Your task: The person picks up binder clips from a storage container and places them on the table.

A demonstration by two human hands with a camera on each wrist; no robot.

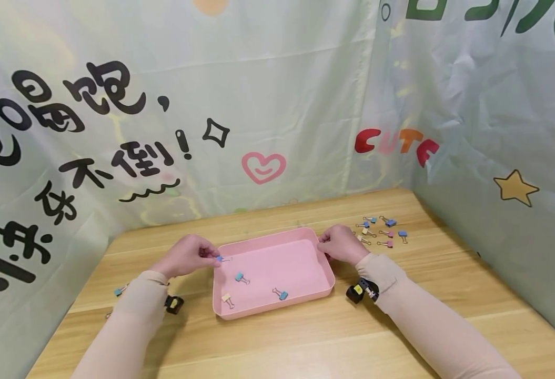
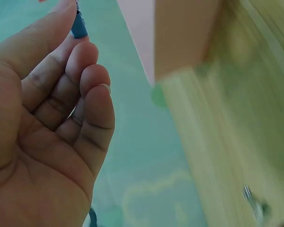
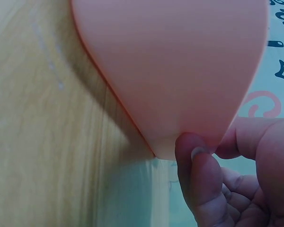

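My left hand (image 1: 187, 256) is at the left rim of a shallow pink tray (image 1: 277, 266). Thumb and index finger pinch a small blue binder clip (image 2: 79, 27), its wire handles pointing over the tray in the head view. Inside the tray lie a blue binder clip (image 1: 240, 276), a cream one (image 1: 226, 298) and another blue one (image 1: 283, 295) near the front wall. On the opposite side, my right hand (image 1: 343, 245) pinches the tray's right wall between thumb and fingers. The right wrist view shows this pinch close up, near a corner of the wall (image 3: 170, 85).
Several blue, cream and pink binder clips lie on the wooden table (image 1: 296, 347) beyond my right hand, among them a pink clip (image 1: 389, 243). A blue clip (image 1: 118, 291) lies by my left forearm. A printed cloth backdrop (image 1: 305, 105) surrounds the table's back and sides.
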